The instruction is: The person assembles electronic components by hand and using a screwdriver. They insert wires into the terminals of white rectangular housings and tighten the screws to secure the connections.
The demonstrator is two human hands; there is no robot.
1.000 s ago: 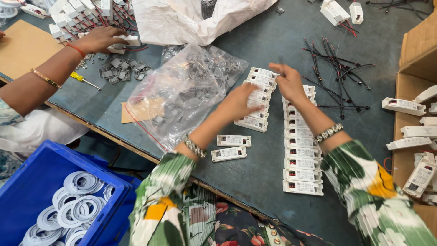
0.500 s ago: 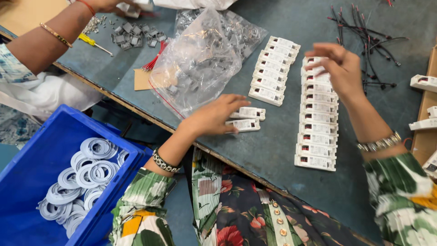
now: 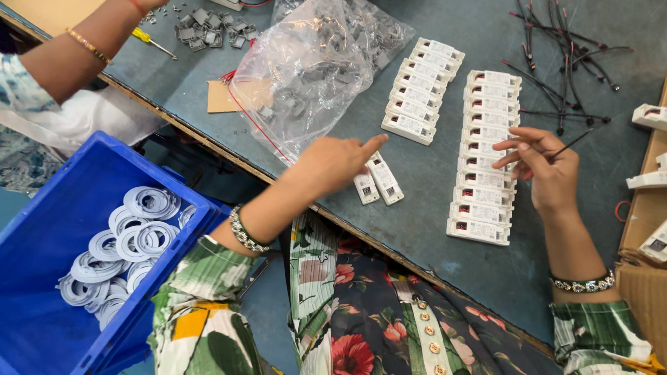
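Observation:
My left hand (image 3: 335, 161) rests on the grey table, its forefinger stretched out over two small white box-shaped modules (image 3: 379, 180) near the front edge. My right hand (image 3: 545, 163) hovers over a long row of white modules (image 3: 483, 156) and pinches a thin black wire (image 3: 571, 144) between its fingers. A second, shorter row of white modules (image 3: 420, 90) lies to the left of the long one.
A clear plastic bag of grey parts (image 3: 306, 69) lies left of the rows. Loose black wires (image 3: 563, 62) sit at the back right. A blue crate of white rings (image 3: 104, 243) stands below left. Another person's arm (image 3: 83, 48) reaches in from top left. Cardboard box (image 3: 646, 215) at right.
My left hand has slid onto the two loose modules with its forefinger out. My right hand has come down over the long row, now pinching a black wire.

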